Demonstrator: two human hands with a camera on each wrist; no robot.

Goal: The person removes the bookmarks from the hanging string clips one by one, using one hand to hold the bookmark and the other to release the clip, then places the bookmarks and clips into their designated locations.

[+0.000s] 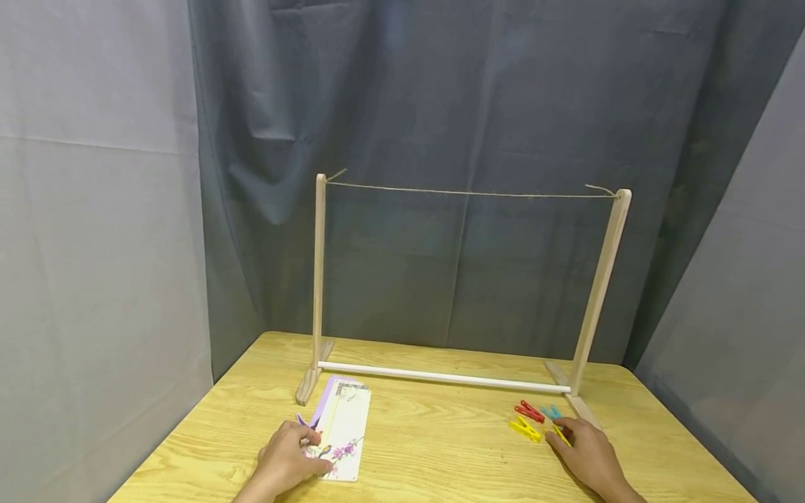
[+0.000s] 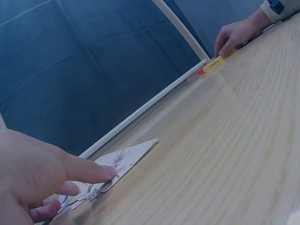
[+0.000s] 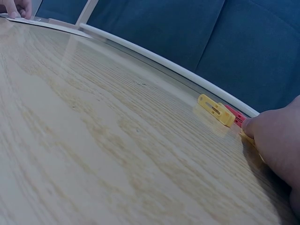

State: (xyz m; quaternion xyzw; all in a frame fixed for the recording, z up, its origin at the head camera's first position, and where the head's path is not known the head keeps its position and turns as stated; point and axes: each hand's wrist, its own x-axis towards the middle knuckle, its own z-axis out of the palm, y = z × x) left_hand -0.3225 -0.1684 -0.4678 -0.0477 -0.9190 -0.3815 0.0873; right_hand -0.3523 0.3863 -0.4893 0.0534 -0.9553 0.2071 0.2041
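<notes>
A small stack of flower-printed cards point(image 1: 346, 426) lies on the wooden table point(image 1: 440, 454) at the front left. My left hand point(image 1: 308, 440) rests on its left edge, and in the left wrist view the straight index finger point(image 2: 101, 172) presses on the top card point(image 2: 133, 152). At the front right lie a yellow clothespin point(image 1: 525, 428), a red one point(image 1: 530, 411) and a teal one point(image 1: 551, 412). My right hand point(image 1: 556, 434) pinches a second yellow clothespin point(image 1: 562, 435), mostly hidden under the fingers point(image 3: 269, 136). The free yellow pin point(image 3: 215, 110) lies just left of them.
A wooden frame stands across the back of the table: two posts point(image 1: 319, 279), a string point(image 1: 472, 193) stretched between their tops and a white rod point(image 1: 440, 378) along the bottom. Grey curtains hang behind and at both sides.
</notes>
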